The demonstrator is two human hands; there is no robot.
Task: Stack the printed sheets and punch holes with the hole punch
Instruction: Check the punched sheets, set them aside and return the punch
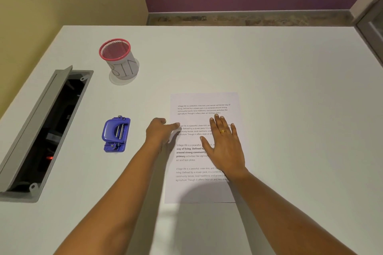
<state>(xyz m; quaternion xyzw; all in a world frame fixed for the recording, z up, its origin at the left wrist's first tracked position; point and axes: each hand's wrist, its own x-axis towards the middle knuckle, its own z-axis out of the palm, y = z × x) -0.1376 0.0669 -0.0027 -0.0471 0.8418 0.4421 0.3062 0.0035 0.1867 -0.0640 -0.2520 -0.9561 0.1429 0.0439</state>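
Both forearms reach from the near edge of the white table (290, 68) to the printed sheets (204, 101).

Right hand (224, 145) lies flat and spread on the sheets, grasping nothing; left hand (158, 130) is loosely curled, fingertips at their left edge. Sheets lie mid-table, long axis running near-to-far. Blue hole punch (116, 134) sits apart toward the left edge, long axis near-to-far, with a red-rimmed cup (119, 58) beyond it.
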